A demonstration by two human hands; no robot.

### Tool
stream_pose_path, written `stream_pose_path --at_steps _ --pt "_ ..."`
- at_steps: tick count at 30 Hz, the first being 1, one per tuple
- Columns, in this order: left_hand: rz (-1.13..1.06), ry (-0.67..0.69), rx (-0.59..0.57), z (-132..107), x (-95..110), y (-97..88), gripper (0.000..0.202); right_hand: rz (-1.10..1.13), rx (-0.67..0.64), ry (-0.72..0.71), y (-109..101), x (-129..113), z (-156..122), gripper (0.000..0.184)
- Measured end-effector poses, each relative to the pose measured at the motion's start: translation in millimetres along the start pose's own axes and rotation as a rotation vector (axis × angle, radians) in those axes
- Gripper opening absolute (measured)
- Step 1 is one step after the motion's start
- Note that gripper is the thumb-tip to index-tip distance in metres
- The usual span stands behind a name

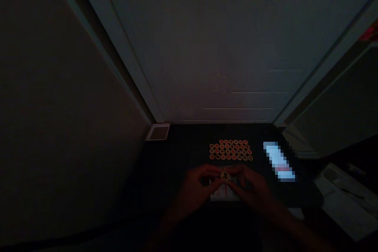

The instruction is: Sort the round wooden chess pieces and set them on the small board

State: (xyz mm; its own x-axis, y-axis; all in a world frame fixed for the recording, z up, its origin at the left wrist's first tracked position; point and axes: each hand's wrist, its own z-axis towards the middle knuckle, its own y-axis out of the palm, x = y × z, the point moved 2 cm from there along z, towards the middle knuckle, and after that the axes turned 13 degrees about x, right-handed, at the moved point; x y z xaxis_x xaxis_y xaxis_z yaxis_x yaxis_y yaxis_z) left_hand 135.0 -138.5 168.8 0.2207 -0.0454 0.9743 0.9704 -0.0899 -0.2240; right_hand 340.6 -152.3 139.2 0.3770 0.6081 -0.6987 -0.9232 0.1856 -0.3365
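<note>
Left hand [196, 183] and right hand [256, 185] pinch one round piece [225, 176], a grip best light and steady.

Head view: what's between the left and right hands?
One xiangqi piece with a dark marking, held by the left hand and right hand together. Lower in the head view, a pale item with red marks also shows between them.

Prob. home rm: heart-pattern door [218, 47], game pcs [233, 152] on tabletop [177, 153]
</note>
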Motion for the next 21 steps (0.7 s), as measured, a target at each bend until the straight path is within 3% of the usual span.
stream_pose_path --at_steps 3,14,21 --pt "-0.012 -0.006 0.016 3 -1 0.5 0.021 0.014 0.021 0.001 0 -3 6 0.027" --pt "-0.115 -0.063 0.044 4 -5 -0.6 0.022 0.046 -0.068 -0.007 0 -11 18 0.016" --pt "-0.145 -0.095 0.048 5 -4 5.6 0.021 0.021 -0.019 -0.045 1 -12 16 0.015"
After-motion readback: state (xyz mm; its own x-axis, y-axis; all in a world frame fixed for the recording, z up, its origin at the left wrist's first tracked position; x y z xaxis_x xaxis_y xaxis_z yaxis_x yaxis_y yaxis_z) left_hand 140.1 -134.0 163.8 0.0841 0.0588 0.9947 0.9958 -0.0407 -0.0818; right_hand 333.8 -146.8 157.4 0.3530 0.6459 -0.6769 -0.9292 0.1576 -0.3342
